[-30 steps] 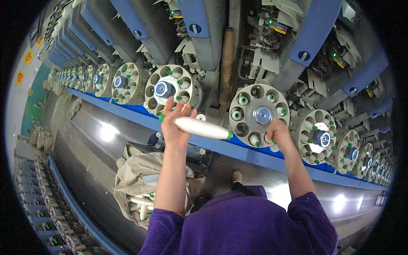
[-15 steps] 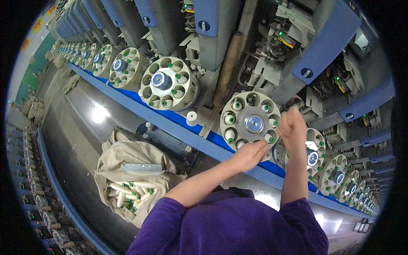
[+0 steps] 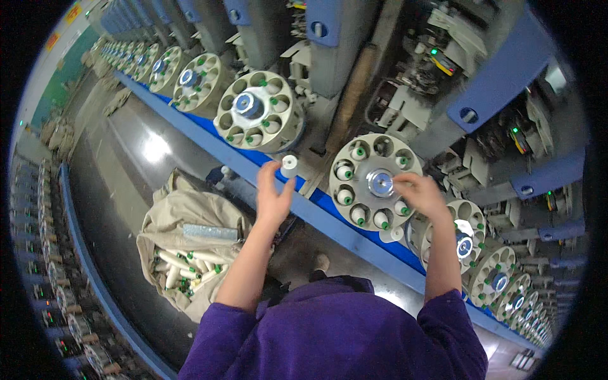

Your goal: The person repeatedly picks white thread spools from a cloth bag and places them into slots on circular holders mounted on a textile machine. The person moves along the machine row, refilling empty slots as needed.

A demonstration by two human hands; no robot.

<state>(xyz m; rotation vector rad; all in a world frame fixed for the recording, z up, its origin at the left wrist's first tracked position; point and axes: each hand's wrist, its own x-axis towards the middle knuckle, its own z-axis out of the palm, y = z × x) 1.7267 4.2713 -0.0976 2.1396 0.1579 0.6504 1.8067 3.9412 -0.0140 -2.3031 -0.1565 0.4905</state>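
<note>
My left hand (image 3: 273, 199) is at the blue rail, its thumb and fingers apart on the near side of a small white cylinder (image 3: 289, 166). Whether they touch it is hard to tell. My right hand (image 3: 423, 195) reaches over the round cream magazine (image 3: 339, 155), fingertips pinched together beside its shiny hub (image 3: 380, 183). Anything between those fingertips is too small to make out. White yarn bobbins (image 3: 345, 197) with green tips stand in several of the magazine's holes.
An open beige cloth sack (image 3: 158, 218) of green-tipped bobbins stands at left, with a grey metal bar (image 3: 210, 233) across it. Another magazine (image 3: 293, 114) is up left, and more line the blue rail (image 3: 342, 231). Blue-grey machine columns (image 3: 500, 79) rise behind.
My left hand has left the magazine's near edge and moved left to the white cylinder. My right hand has moved from beyond the magazine's right edge in toward its hub. The view has shifted slightly.
</note>
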